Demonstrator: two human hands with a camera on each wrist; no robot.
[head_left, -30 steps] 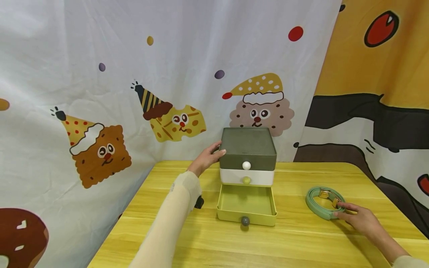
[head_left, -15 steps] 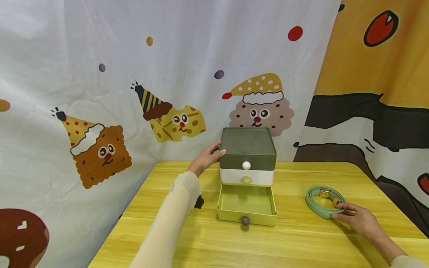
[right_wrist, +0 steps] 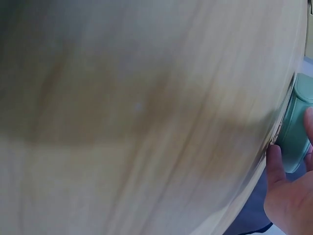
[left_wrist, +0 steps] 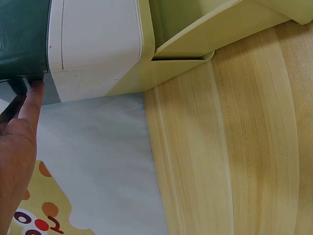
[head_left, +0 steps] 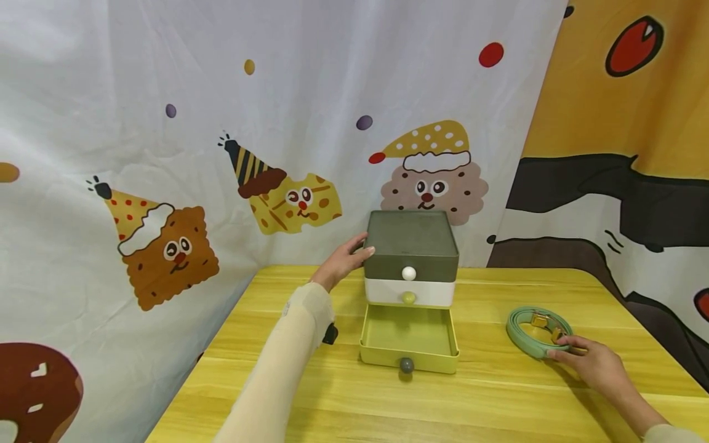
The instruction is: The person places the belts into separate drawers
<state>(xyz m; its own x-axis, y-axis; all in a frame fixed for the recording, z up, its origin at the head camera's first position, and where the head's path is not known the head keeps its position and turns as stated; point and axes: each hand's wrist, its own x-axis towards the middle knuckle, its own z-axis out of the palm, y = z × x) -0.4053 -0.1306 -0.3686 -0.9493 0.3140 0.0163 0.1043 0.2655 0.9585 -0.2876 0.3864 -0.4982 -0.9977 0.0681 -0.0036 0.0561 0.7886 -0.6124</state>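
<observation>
A small chest of drawers (head_left: 411, 234) stands mid-table in the head view, with a dark green top tier, a white middle tier and a light green bottom drawer (head_left: 408, 358) pulled out and bare inside. My left hand (head_left: 342, 263) rests its straight fingers against the left side of the dark green tier; the left wrist view shows these fingertips (left_wrist: 35, 90) touching it. To the right lies a coiled green belt (head_left: 523, 338) with gold-coloured metal parts. My right hand (head_left: 600, 366) pinches the coil's near right edge between thumb and fingers. Only part of the belt (right_wrist: 293, 129) appears in the right wrist view.
The wooden table (head_left: 487, 406) has a far edge close behind the chest. A cloth backdrop (head_left: 310, 74) with cartoon prints hangs behind it. A grey knob (head_left: 407, 365) sticks out from the drawer's front.
My right thumb has slid slightly left along the belt's near edge. The left hand, the chest and the belt stay in place.
</observation>
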